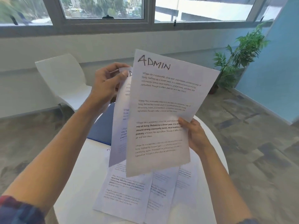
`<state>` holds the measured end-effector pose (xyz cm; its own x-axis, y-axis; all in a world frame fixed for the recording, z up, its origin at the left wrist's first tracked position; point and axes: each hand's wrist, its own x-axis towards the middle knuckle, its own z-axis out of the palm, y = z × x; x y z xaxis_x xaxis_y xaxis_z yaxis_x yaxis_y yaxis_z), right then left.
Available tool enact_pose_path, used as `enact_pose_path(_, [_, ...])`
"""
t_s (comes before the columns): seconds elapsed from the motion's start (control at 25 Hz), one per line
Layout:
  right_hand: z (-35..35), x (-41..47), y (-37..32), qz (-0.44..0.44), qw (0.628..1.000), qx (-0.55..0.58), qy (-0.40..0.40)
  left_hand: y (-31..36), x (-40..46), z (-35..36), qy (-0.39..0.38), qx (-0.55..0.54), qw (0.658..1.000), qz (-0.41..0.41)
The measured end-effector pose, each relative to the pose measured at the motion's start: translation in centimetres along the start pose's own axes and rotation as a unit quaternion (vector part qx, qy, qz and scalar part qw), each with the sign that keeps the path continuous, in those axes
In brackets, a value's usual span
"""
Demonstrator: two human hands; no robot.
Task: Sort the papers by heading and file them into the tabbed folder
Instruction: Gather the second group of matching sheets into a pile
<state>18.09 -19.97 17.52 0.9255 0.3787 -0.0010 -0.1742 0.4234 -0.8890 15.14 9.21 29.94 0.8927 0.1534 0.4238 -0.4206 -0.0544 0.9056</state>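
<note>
Above the bench, the right hand grips the ADMIN sheet raised to read its heading, while the left hand pinches a second sheet behind it, apparently for comparison.

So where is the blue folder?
In the head view, the blue folder lies on the round white table, left of centre, mostly hidden behind the held ADMIN paper.

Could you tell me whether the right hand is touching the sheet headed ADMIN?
Touching: the head view shows the right hand pinching the ADMIN sheet's right edge.
</note>
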Motion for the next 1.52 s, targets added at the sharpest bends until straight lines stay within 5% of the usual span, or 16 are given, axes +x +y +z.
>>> enact_pose_path(0.2, [1.8, 0.4, 1.1, 0.049, 0.997, 0.000, -0.053, 0.4, -0.2, -0.4, -0.050, -0.041, 0.998, 0.002])
enact_pose_path(0.36, [2.4, 0.0, 2.4, 0.073, 0.996, -0.009, -0.052, 0.3, -0.9, -0.6, -0.001, -0.030, 0.999, -0.018])
enact_pose_path(0.48, [1.9, -0.5, 2.9, 0.067, 0.997, -0.013, -0.022, -1.3, -1.6, -0.9, 0.031, -0.089, 0.992, -0.086])
enact_pose_path(0.68, [0.3, -1.2, 3.2, 0.052, 0.996, -0.034, 0.063, -6.3, -7.0, -0.2, -0.089, -0.151, 0.952, -0.251])
enact_pose_path(0.8, [-0.6, -1.8, 3.8, 0.050, 0.991, -0.089, 0.089, -8.8, -9.8, 1.4, -0.065, -0.056, 0.965, -0.248])
enact_pose_path(1.04, [-1.3, -2.9, 4.1, -0.045, 0.946, -0.274, 0.166, -11.1, -11.5, 1.5, -0.046, -0.059, 0.956, -0.282])
enact_pose_path(1.12, [-1.3, -2.7, 4.1, -0.018, 0.951, -0.255, 0.172, -11.6, -11.8, 1.5, -0.055, -0.067, 0.953, -0.289])
enact_pose_path(1.32, [-1.2, -2.2, 4.6, 0.080, 0.985, -0.146, 0.038, -12.3, -12.4, 1.6, -0.066, -0.079, 0.947, -0.304])
enact_pose_path(1.52, [-1.2, -2.6, 5.4, 0.088, 0.990, -0.096, 0.056, -14.0, -13.3, 0.8, -0.043, -0.055, 0.947, -0.312])
